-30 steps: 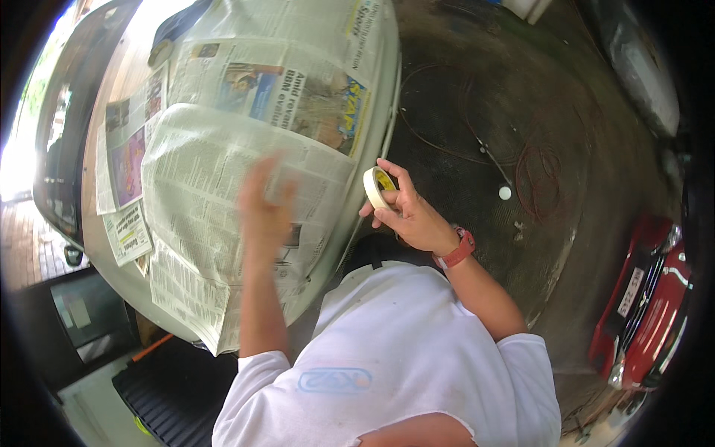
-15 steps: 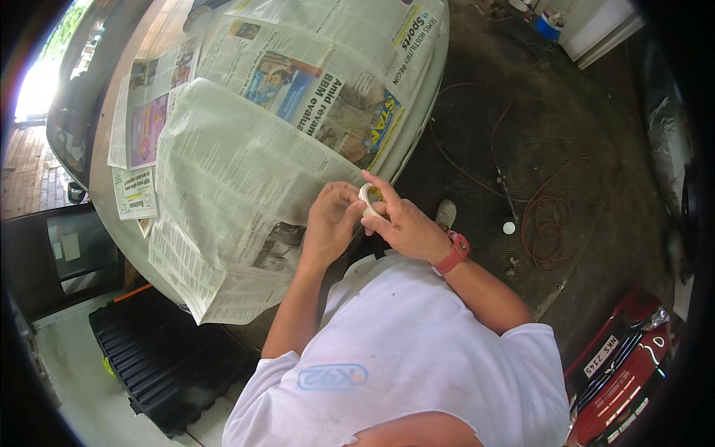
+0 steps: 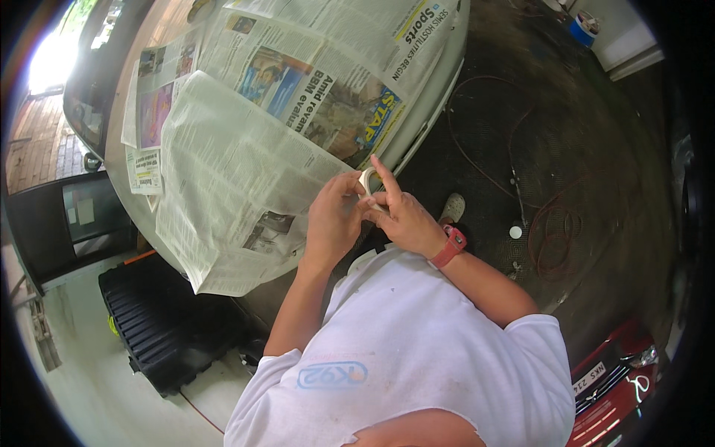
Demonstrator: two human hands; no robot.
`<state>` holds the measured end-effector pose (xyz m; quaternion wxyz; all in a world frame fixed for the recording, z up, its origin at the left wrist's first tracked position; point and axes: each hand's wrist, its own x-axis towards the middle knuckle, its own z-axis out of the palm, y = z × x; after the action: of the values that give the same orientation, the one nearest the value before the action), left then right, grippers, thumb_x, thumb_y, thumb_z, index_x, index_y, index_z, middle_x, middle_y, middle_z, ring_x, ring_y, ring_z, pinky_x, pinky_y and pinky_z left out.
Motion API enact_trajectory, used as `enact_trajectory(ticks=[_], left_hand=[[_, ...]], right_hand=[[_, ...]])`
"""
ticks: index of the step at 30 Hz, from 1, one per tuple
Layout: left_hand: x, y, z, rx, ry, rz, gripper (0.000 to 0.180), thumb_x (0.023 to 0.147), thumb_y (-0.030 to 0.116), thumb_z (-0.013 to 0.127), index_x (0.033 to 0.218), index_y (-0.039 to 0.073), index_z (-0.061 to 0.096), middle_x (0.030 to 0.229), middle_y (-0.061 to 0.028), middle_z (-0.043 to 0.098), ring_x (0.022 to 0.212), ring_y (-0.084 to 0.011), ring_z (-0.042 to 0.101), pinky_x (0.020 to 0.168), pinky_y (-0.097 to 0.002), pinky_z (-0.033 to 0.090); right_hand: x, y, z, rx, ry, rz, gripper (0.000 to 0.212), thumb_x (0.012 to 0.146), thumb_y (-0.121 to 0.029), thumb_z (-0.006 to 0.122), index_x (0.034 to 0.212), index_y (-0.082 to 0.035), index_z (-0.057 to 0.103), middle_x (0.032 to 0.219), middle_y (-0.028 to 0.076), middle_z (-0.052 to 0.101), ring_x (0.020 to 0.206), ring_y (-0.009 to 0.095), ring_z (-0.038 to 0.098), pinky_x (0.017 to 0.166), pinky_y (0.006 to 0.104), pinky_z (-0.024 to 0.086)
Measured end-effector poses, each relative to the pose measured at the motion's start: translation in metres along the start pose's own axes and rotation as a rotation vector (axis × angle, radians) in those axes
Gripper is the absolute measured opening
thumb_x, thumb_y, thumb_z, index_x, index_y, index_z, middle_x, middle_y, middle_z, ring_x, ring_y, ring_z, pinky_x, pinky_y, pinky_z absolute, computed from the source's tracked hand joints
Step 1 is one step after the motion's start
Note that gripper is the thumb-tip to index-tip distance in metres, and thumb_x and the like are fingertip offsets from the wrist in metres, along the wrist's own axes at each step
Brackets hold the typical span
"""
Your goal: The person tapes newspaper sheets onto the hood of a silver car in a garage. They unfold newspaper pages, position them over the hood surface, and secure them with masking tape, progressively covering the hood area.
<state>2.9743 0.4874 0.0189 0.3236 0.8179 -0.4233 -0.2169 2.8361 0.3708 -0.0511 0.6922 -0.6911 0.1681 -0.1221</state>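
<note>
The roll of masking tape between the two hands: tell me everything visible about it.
The small cream-coloured roll of masking tape looks like paper tape wound in a thin ring, mostly hidden by fingers. It is held up in front of the chest, just off the edge of the newspaper sheets covering the pale car body. The right hand has it in its grip, index finger raised along it; the left hand pinches at its near edge. No free end can be made out.

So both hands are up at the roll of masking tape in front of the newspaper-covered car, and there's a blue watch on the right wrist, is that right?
Not quite: the watch on the right wrist is red, not blue, as the head view shows. The rest holds: the left hand and right hand meet at the roll of masking tape, in front of the newspaper covering the car.
</note>
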Motion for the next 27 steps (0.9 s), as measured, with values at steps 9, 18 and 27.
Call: enact_trajectory(ticks=[9, 18, 27], left_hand=[[-0.015, -0.007, 0.007, -0.151, 0.107, -0.054, 0.011, 0.104, 0.008, 0.075, 0.107, 0.0, 0.068, 0.126, -0.0167, 0.074, 0.104, -0.0311, 0.074, 0.098, -0.0421, 0.058], [0.039, -0.025, -0.037, 0.582, 0.48, 0.092, 0.017, 0.109, 0.019, 0.072, 0.109, 0.003, 0.067, 0.105, -0.0158, 0.069, 0.099, -0.0408, 0.067, 0.086, -0.0506, 0.053], [0.094, -0.046, -0.055, 0.604, 0.489, 0.153, 0.015, 0.111, 0.018, 0.069, 0.112, 0.004, 0.066, 0.113, -0.0179, 0.069, 0.1, -0.0458, 0.068, 0.087, -0.0544, 0.053]], right_hand=[[-0.001, -0.007, -0.009, 0.053, -0.166, -0.01, 0.091, 0.112, -0.018, 0.07, 0.181, -0.008, 0.012, 0.099, 0.014, 0.083, 0.088, 0.022, 0.078, 0.09, 0.0359, 0.058], [0.018, 0.067, -0.012, 0.061, -0.187, 0.26, 0.038, 0.12, -0.03, 0.056, 0.148, -0.006, 0.056, 0.077, 0.008, 0.074, 0.063, 0.016, 0.07, 0.062, 0.0363, 0.056], [0.059, 0.111, -0.004, 0.266, -0.172, 0.461, 0.041, 0.115, -0.039, 0.062, 0.122, 0.001, 0.065, 0.078, 0.013, 0.076, 0.056, 0.019, 0.069, 0.059, 0.0373, 0.056]])
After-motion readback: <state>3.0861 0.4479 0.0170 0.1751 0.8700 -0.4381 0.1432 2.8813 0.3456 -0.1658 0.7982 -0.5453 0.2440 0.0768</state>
